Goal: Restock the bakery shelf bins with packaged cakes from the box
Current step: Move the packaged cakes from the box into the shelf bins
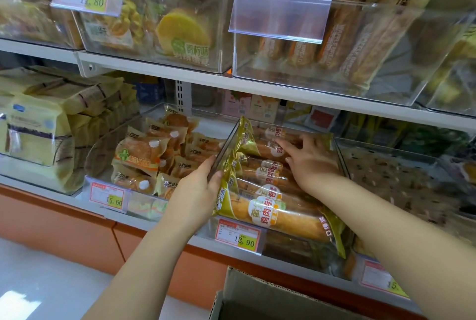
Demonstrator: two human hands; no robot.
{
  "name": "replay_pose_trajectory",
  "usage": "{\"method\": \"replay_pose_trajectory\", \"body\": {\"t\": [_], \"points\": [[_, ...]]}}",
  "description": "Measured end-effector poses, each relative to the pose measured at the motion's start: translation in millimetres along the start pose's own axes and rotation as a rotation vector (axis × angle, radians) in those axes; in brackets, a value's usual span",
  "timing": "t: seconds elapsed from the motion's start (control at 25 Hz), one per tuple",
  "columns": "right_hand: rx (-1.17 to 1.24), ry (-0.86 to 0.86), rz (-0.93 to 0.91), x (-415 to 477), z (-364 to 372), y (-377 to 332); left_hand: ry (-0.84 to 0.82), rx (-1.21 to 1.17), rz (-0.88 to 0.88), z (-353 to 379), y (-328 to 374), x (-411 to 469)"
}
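Note:
A clear shelf bin (340,154) on the lower shelf holds several gold-wrapped roll cakes (273,212) stacked front to back. My left hand (197,192) grips the bin's left wall near the front, thumb against the clear divider. My right hand (310,162) reaches into the bin, fingers spread and pressing on the packages near the back. The cardboard box (260,299) stands open at the bottom of the view, below my arms.
The bin to the left holds round packaged cakes (140,154). Price tags (238,236) hang on the bin fronts. Bins of bread fill the upper shelf (257,85). Yellow bags (36,129) sit at far left. An orange shelf base (59,227) meets the white floor.

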State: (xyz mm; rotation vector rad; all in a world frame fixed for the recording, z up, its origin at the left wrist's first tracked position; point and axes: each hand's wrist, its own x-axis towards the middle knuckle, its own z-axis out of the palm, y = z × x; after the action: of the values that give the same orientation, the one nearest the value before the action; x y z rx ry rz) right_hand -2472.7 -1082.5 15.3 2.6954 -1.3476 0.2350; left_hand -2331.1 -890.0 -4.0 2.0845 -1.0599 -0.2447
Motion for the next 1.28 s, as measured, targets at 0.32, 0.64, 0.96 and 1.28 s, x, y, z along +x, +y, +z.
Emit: {"method": "replay_pose_trajectory", "body": {"t": [0.32, 0.64, 0.96, 1.28], "points": [[-0.002, -0.075, 0.09, -4.2, -10.1, -10.2, 0.011, 0.015, -0.015, 3.6, 4.1, -3.6], [0.566, 0.099, -0.217, -131.6, -70.1, 1.4, 0.295, 0.049, 0.324, -7.8, 29.9, -62.6], [0.252, -1.054, -0.29, -243.6, 38.0, 50.5, -0.954, 0.533, 0.26, 59.7, -3.7, -155.8], [0.26, -1.282, -0.09, -307.8, 241.9, 30.0, -1.242, 0.925, 0.157, 209.7, -81.0, -182.8]]}}
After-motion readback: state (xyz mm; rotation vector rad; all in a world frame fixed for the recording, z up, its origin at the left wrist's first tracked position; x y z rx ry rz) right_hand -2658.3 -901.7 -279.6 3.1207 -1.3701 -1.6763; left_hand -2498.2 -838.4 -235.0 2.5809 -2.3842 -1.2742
